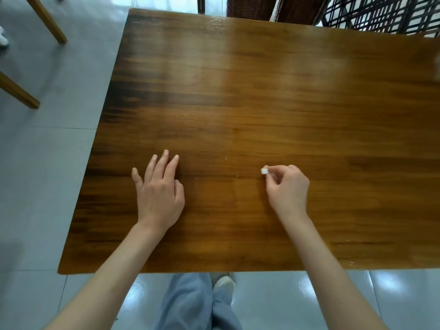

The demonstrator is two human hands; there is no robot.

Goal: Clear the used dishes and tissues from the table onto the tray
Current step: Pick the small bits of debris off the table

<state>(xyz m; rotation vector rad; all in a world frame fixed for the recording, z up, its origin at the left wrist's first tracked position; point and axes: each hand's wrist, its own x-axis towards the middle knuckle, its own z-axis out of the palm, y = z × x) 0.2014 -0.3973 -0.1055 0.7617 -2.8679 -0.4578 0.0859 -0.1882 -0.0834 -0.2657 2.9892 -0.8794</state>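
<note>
A small white scrap of tissue [264, 170] is pinched between the thumb and fingertips of my right hand [287, 188], just above the brown wooden table [238, 91]. My left hand [158, 189] lies flat on the table to the left, palm down, fingers spread, holding nothing. No tray or dishes are in view. A few tiny pale crumbs lie on the wood between my hands.
Wicker chairs [273, 7] stand past the table's far edge, with a dark lattice chair [381, 13] at the far right. Wooden legs [45, 20] of other furniture stand on the grey tiled floor at the left. My legs and a white shoe [223, 284] show below the near edge.
</note>
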